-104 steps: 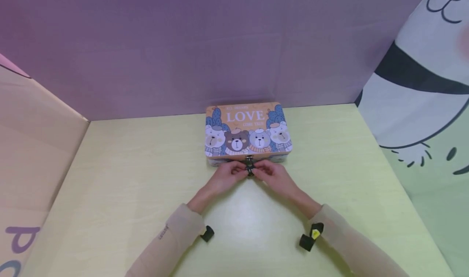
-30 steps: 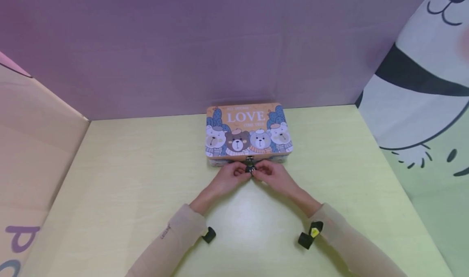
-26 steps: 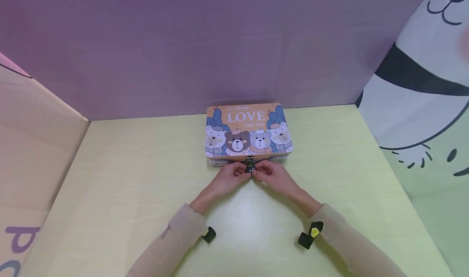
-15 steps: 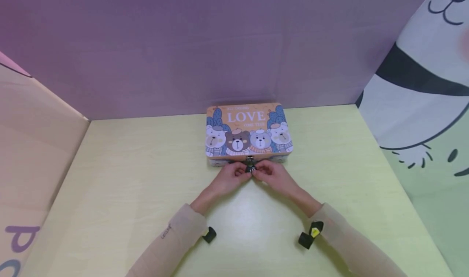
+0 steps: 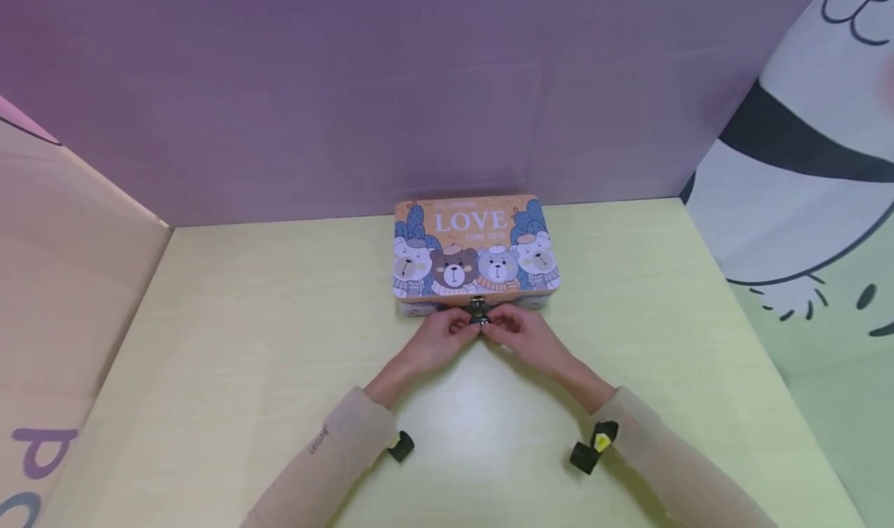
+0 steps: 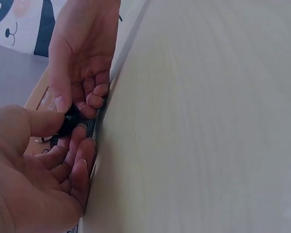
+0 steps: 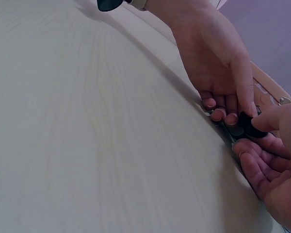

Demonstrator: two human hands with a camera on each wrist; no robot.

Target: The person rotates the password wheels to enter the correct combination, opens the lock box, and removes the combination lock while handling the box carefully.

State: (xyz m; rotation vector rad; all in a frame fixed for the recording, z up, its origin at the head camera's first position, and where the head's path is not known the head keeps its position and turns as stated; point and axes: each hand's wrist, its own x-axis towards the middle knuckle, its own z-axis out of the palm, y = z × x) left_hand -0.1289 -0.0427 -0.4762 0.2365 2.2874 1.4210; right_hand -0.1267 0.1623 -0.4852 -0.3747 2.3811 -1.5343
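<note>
A tin box [image 5: 454,233] with a lid printed with cartoon bears and the word LOVE stands shut at the back of the table. At its front clasp [image 5: 478,303] is a small black padlock [image 5: 479,323]. My left hand [image 5: 434,340] pinches the padlock from the left, thumb on top and fingers curled beneath. From the right, my right hand [image 5: 527,342] pinches it likewise. Both wrist views show the two thumbs on the black padlock body [image 6: 68,124], close against the box front. Fingers cover much of the padlock [image 7: 252,127], and its markings cannot be read.
The pale wooden table [image 5: 265,342] spreads out on both sides of the box. Behind the box rises a purple cloth wall [image 5: 349,101]. A panda-print panel [image 5: 803,210] borders the right, and a beige panel [image 5: 70,279] the left.
Since the earliest frame, the left thumb has shifted slightly right across the padlock, and less of the padlock's lower end shows. The right hand has barely moved. The box stays put.
</note>
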